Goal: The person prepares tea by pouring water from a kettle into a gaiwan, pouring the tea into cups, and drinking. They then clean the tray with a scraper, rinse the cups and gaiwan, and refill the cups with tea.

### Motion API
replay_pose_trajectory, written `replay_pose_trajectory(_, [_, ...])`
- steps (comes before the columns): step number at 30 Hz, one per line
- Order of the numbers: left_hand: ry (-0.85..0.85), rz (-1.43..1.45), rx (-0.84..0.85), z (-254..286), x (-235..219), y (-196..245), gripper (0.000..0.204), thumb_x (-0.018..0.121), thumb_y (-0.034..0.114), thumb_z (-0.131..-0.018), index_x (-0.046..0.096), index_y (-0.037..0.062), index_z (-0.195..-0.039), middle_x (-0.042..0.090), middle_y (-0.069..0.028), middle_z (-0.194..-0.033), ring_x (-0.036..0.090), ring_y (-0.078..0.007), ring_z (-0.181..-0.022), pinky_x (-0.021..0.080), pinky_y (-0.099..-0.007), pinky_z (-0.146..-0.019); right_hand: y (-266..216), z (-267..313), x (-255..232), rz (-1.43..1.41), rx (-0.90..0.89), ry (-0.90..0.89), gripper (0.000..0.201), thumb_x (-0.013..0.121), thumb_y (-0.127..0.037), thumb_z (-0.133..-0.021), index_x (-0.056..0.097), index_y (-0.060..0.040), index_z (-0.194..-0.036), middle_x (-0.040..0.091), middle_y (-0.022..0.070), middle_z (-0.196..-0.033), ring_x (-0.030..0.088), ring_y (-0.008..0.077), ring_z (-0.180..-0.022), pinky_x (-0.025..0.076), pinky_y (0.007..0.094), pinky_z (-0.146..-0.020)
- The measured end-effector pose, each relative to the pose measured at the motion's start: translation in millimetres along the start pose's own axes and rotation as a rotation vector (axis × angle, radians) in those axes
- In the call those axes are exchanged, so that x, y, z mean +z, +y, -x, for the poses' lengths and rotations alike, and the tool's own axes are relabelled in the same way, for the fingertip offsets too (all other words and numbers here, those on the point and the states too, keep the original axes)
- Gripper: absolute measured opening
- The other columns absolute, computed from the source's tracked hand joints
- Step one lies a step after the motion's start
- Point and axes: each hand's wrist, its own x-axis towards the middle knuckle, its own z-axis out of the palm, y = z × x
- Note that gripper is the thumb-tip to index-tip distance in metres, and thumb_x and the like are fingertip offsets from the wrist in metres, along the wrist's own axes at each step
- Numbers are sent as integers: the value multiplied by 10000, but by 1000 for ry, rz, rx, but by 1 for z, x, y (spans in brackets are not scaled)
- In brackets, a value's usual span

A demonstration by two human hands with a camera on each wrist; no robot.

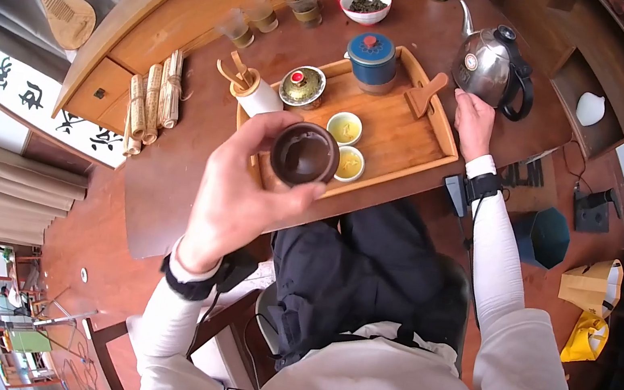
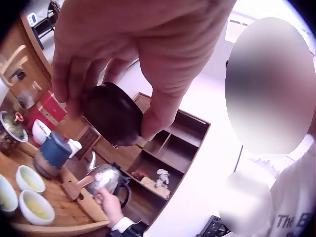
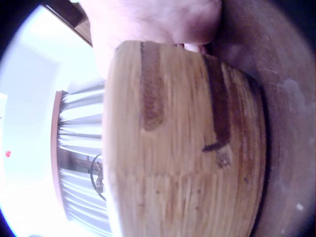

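Observation:
My left hand holds a small dark brown cup by its rim, raised over the near left part of the wooden tray. Fingers and thumb pinch opposite sides of the cup in the left wrist view. Two white cups with yellowish liquid stand on the tray just beyond it. My right hand rests on the table by the tray's right end, close to the steel kettle. In the right wrist view the tray's wooden side hides most of its fingers.
A patterned lidded bowl, blue lidded jar and wooden paddle-like tool are on the tray. A white holder carries wooden utensils. Behind stand glasses and a bowl of leaves. Bamboo rolls lie left.

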Motion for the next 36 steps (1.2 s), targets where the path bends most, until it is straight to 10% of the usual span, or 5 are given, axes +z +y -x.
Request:
replay_pose_trajectory(12, [208, -265, -146, -40, 41, -117, 663, 879, 253, -773, 624, -45, -1307, 748, -192, -1162, 714, -275, -1131, 538, -371, -980, -2, 2, 2, -64, 42, -13, 410, 660, -229, -991, 557, -10, -660, 441, -56, -570, 378, 48, -536, 292, 297, -499])
replay_pose_trajectory(27, [232, -244, -182, -52, 48, -159, 691, 858, 385, -804, 632, -47, -1293, 731, -236, -1162, 717, -340, -1103, 561, -420, -948, -4, 0, 1, -108, 69, -24, 412, 658, -223, -997, 555, -38, -643, 448, -53, -553, 396, 46, -508, 282, 286, -479])
replay_pose_trajectory(36, [386, -288, 25, -2, 38, -175, 262, 679, 127, -963, 656, -5, -1189, 687, -177, -1073, 663, -359, -987, 538, -430, -877, -13, 5, 2, -101, 38, -7, 408, 648, -196, -1004, 504, -75, -642, 418, -61, -555, 391, 42, -496, 267, 280, -459])
